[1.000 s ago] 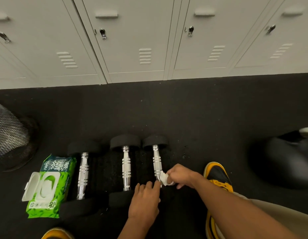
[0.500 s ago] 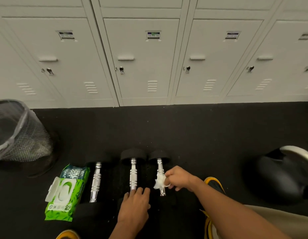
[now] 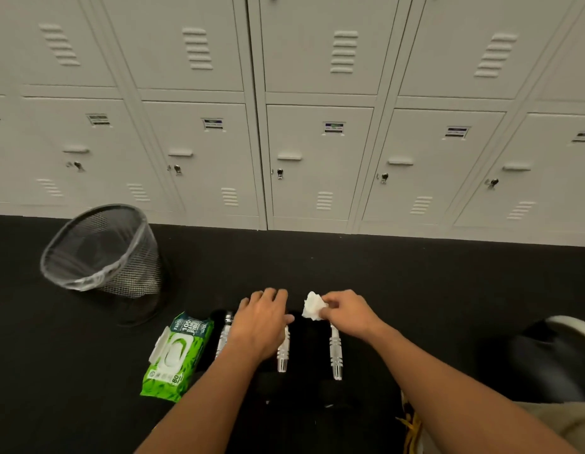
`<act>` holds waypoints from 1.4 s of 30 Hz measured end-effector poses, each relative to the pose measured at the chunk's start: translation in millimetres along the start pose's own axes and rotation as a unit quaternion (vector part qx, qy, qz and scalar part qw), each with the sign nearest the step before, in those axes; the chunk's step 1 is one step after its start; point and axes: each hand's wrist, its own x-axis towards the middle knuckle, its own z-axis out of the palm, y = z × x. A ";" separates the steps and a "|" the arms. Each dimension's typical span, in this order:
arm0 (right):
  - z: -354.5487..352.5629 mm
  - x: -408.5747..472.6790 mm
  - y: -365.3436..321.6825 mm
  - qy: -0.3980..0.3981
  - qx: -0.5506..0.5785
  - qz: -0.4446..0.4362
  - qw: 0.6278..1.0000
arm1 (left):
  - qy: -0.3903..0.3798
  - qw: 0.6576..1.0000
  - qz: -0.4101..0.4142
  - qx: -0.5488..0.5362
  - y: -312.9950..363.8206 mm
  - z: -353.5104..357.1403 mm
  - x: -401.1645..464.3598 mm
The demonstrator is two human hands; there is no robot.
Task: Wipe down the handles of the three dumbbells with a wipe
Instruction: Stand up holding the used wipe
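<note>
While right hand [image 3: 348,311] pinches crumpled wipe [image 3: 313,306] at fingertips, left hand [image 3: 263,322] hovers flat, fingers relaxed, over dumbbells [image 3: 335,352].

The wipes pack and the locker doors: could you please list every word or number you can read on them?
"100": top of the green wipes pack.
"80": its near end.
"FAVO...": brand at its top corner, cut off.
Other print under "100": too blurred to read.
Locker door labels: too small and blurred to read.

White wipe [image 3: 313,306]; ridged silver dumbbell handles [image 3: 335,352]; green leaf-print pack [image 3: 176,355]; black mesh bin [image 3: 103,253]; pale grey lockers [image 3: 317,158].
</note>
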 end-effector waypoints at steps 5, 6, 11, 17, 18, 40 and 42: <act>-12.7 -11.1 -43.5 0.044 -0.041 -0.052 0.997 | 0.018 1.000 -0.011 -0.005 -10.0 -43.2 -11.2; -15.1 -14.2 -53.0 0.053 -0.051 -0.063 0.995 | 0.026 1.000 -0.014 -0.005 -12.9 -51.6 -13.5; -21.1 -29.2 -100.0 0.083 -0.068 -0.112 0.988 | 0.069 0.997 -0.031 -0.006 -32.8 -93.6 -27.9; -20.0 -46.4 -154.4 0.102 -0.079 -0.165 0.978 | 0.115 0.991 -0.062 0.005 -68.9 -136.2 -60.6; -18.2 -49.8 -164.6 0.105 -0.080 -0.174 0.976 | 0.121 0.990 -0.069 0.007 -76.4 -142.6 -68.3; 60.5 -36.6 -317.8 0.063 -0.118 -0.307 0.942 | 0.146 0.965 -0.216 0.005 -198.9 -175.8 -149.1; 69.5 -22.8 -325.2 0.048 -0.122 -0.315 0.940 | 0.139 0.965 -0.223 0.002 -207.9 -167.3 -146.8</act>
